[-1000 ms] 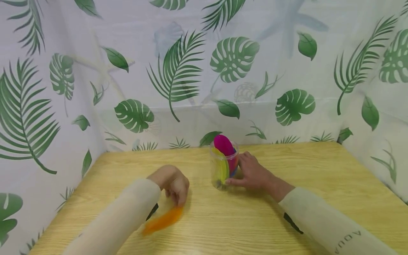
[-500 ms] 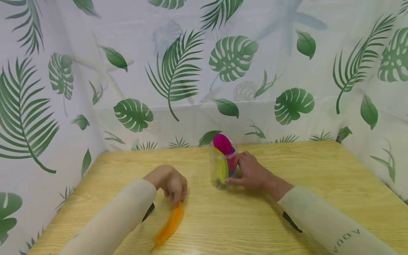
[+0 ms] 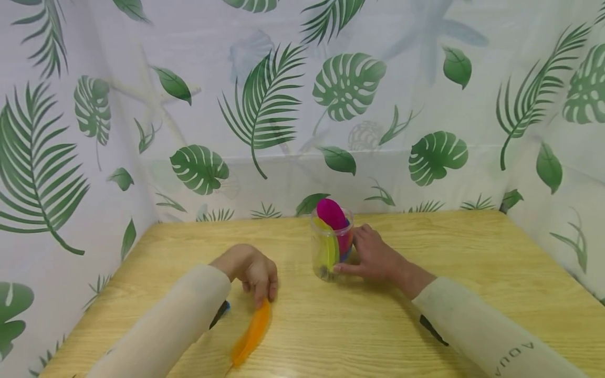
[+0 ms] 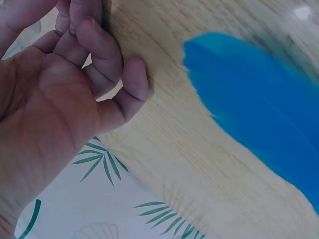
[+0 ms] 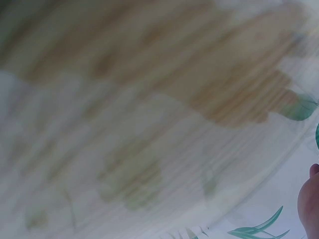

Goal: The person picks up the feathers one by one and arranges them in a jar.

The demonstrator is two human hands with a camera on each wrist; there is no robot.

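Note:
My left hand [image 3: 255,275] is over the table left of centre, and its fingertips pinch one end of an orange feather [image 3: 252,335]. The feather slants down toward the front edge of the view. In the left wrist view a broad blue feather [image 4: 259,104] lies on the wood, apart from the curled fingers [image 4: 133,82]; the pinch itself is out of sight there. My right hand [image 3: 373,257] grips the right side of a clear plastic jar [image 3: 319,257], thumb low in front. Upright inside are a magenta feather [image 3: 332,214], a yellow feather [image 3: 327,249] and partly hidden blue and reddish ones.
The wooden table [image 3: 302,336] runs back to a white leaf-print cloth [image 3: 283,184] at the rear and sides. A dark strap edge [image 3: 432,329] shows under the right sleeve. Blurred wood grain and cloth fill most of the right wrist view.
The orange feather has swung from pointing leftward to pointing more toward the front. My left hand has shifted slightly left. The right hand stays on the jar.

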